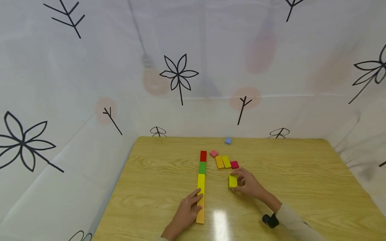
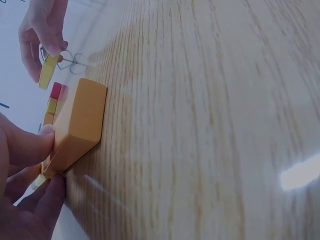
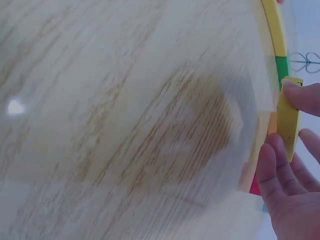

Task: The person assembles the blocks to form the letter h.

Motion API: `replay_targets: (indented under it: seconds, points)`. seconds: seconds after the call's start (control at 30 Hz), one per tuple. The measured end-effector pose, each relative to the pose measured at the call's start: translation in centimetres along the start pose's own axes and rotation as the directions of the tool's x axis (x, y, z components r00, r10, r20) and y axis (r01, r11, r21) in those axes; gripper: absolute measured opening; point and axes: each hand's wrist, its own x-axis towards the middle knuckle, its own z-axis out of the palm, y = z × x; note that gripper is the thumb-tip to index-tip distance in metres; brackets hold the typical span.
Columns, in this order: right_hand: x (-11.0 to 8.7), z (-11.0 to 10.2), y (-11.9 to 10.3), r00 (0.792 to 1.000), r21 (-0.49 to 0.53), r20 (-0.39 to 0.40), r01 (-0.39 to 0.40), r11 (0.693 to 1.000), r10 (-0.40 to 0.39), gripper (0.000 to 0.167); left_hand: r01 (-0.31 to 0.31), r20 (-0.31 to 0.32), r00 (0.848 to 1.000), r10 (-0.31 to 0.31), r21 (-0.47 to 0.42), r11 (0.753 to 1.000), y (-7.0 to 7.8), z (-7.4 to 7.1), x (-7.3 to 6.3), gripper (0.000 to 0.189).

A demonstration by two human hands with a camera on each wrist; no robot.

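Observation:
In the head view, a straight row of blocks runs away from the person: orange block [image 1: 200, 216], yellow block [image 1: 201, 180], green block [image 1: 202, 168] and red block [image 1: 203, 156]. The left hand [image 1: 186, 210] grips the near part of the row, fingertips around where orange meets yellow. The left wrist view shows its thumb [image 2: 30, 146] against the orange block [image 2: 82, 117], with other fingers at the far side. To the right of the row, the right hand [image 1: 248, 183] pinches a separate yellow block [image 1: 232, 180] between thumb and fingers; the right wrist view shows this yellow block [image 3: 288, 120] tilted above the table.
Beyond the right hand lie a pink block [image 1: 213, 153], an orange block [image 1: 219, 162], a yellow block [image 1: 226, 162] and a crimson block [image 1: 234, 164]. A blue block [image 1: 228, 141] sits near the table's far edge. Patterned white cloth [image 1: 205, 113] surrounds the wooden table [image 1: 286, 167].

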Motion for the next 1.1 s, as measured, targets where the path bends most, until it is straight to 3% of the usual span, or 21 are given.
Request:
replay_targets:
  seconds: [0.2, 0.3, 0.47, 0.6, 0.7, 1.1]
  points:
    - [-0.6, 0.3, -0.5, 1.0, 0.021, -0.023, 0.016, 1.0, -0.015, 0.048, 0.012, 0.005, 1.0, -0.012, 0.006, 1.0, -0.3, 0.1, 0.0, 0.042]
    - [-0.9, 0.5, -0.7, 1.0, 0.046, -0.007, 0.031, 0.998, -0.03, 0.048, 0.026, 0.005, 1.0, -0.026, 0.004, 1.0, -0.5, 0.0, 0.0, 0.042]
    - [-1.2, 0.4, -1.5, 1.0, 0.059, 0.018, 0.01, 0.998, -0.011, 0.049, -0.01, -0.012, 1.0, 0.011, 0.014, 1.0, -0.5, -0.1, 0.1, 0.041]
    - [-1.7, 0.4, -2.1, 1.0, 0.081, 0.03, 0.003, 0.997, -0.005, 0.049, 0.014, 0.007, 1.0, -0.014, 0.002, 1.0, -0.3, 0.0, 0.2, 0.041]
    - [-2.0, 0.6, -2.6, 0.999, 0.111, 0.039, 0.013, 0.994, -0.017, 0.049, 0.04, 0.018, 0.999, -0.039, -0.012, 0.999, -0.2, 0.1, 0.1, 0.041]
    - [-3.5, 1.5, -3.4, 0.995, 0.177, 0.064, 0.069, 0.982, -0.082, 0.047, 0.046, 0.016, 0.999, -0.045, -0.036, 0.998, -0.1, 0.1, -0.1, 0.042]
